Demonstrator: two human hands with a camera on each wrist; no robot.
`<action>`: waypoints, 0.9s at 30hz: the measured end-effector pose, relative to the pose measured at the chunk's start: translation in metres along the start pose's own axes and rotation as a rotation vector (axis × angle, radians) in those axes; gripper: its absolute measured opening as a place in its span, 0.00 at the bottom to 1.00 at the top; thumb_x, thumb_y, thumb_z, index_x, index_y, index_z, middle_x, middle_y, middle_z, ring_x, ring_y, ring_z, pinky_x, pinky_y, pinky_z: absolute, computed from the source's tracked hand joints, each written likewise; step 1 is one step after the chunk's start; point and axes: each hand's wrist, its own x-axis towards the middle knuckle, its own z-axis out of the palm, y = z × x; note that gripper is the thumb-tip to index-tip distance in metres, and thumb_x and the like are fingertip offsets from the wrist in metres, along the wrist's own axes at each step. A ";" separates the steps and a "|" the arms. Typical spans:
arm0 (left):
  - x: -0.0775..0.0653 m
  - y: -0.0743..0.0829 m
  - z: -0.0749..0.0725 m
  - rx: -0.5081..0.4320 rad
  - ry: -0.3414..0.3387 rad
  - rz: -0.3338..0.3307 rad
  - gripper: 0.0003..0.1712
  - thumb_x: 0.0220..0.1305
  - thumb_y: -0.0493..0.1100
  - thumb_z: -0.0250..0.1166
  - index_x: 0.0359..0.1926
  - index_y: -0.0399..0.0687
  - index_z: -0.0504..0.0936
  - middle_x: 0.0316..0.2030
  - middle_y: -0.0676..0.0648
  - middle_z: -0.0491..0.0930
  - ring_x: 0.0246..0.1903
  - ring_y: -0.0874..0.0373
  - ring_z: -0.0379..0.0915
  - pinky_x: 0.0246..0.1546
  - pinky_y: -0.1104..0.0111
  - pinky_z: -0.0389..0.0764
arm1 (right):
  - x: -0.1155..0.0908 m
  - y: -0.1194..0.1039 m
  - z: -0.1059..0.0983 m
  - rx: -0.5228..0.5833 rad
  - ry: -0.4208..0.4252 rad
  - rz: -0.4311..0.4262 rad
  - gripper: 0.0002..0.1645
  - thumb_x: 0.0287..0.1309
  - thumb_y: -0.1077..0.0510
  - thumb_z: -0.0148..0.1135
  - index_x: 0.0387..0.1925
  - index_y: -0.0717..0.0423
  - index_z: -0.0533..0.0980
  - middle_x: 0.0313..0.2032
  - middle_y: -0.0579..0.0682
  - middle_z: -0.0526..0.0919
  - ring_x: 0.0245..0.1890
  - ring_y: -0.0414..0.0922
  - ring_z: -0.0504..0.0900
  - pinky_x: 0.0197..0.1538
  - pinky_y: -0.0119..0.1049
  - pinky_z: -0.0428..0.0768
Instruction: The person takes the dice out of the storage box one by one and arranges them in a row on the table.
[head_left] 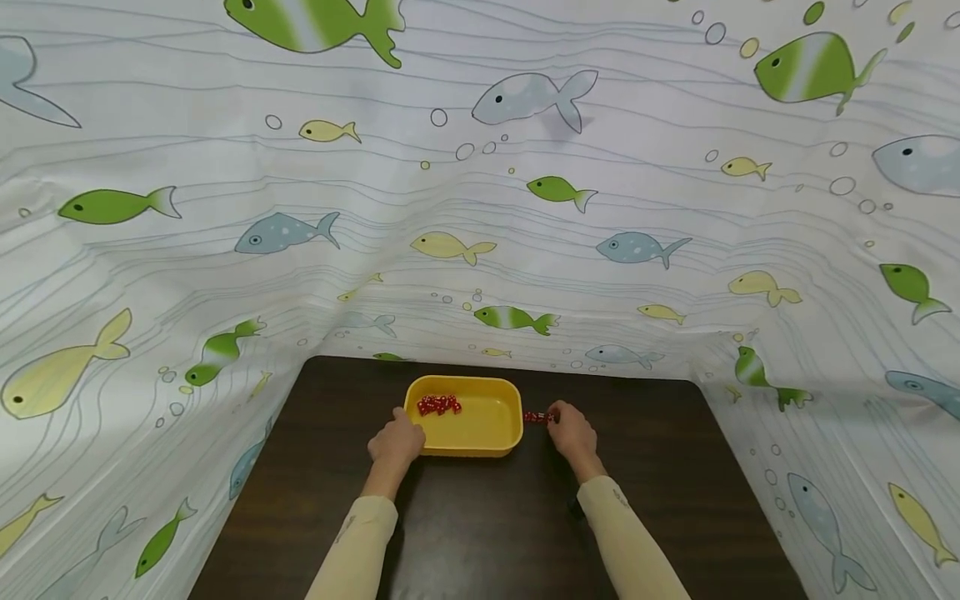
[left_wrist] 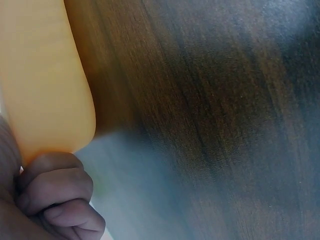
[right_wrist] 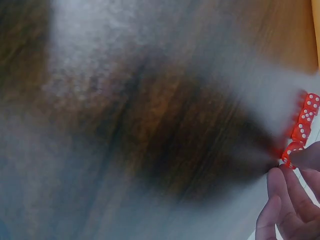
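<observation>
The tray (head_left: 480, 427) is gripped by the left hand (head_left: 396, 437); the rightmost die (right_wrist: 288, 152), seemingly being aligned, is pinched by the right hand (head_left: 573, 431); gentle release seems needed.

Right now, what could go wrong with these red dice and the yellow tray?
The right hand pinches the end die right by the other dice in line; a small slip might push them crooked. They lie close to the yellow tray, which the left hand grips: a tug might bump them. The dice inside could also slide.
</observation>
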 end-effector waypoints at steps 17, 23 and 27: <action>-0.002 0.000 0.000 -0.023 0.017 0.032 0.34 0.70 0.51 0.51 0.68 0.33 0.58 0.26 0.41 0.73 0.24 0.47 0.71 0.31 0.54 0.70 | 0.001 0.000 0.001 0.037 0.009 -0.057 0.24 0.61 0.57 0.64 0.59 0.49 0.75 0.54 0.53 0.80 0.47 0.54 0.81 0.48 0.59 0.77; -0.003 0.000 -0.001 -0.019 0.016 0.025 0.33 0.70 0.51 0.51 0.67 0.33 0.59 0.27 0.41 0.74 0.25 0.47 0.72 0.32 0.53 0.71 | -0.001 0.000 -0.002 0.070 -0.012 -0.064 0.30 0.61 0.57 0.62 0.65 0.51 0.68 0.57 0.55 0.76 0.45 0.54 0.80 0.44 0.55 0.78; -0.004 0.001 -0.004 -0.013 0.007 0.029 0.33 0.70 0.50 0.51 0.67 0.32 0.59 0.27 0.41 0.74 0.25 0.46 0.72 0.33 0.52 0.71 | 0.000 -0.005 -0.009 0.106 0.025 -0.057 0.34 0.63 0.56 0.58 0.69 0.51 0.62 0.56 0.56 0.75 0.37 0.52 0.79 0.32 0.47 0.76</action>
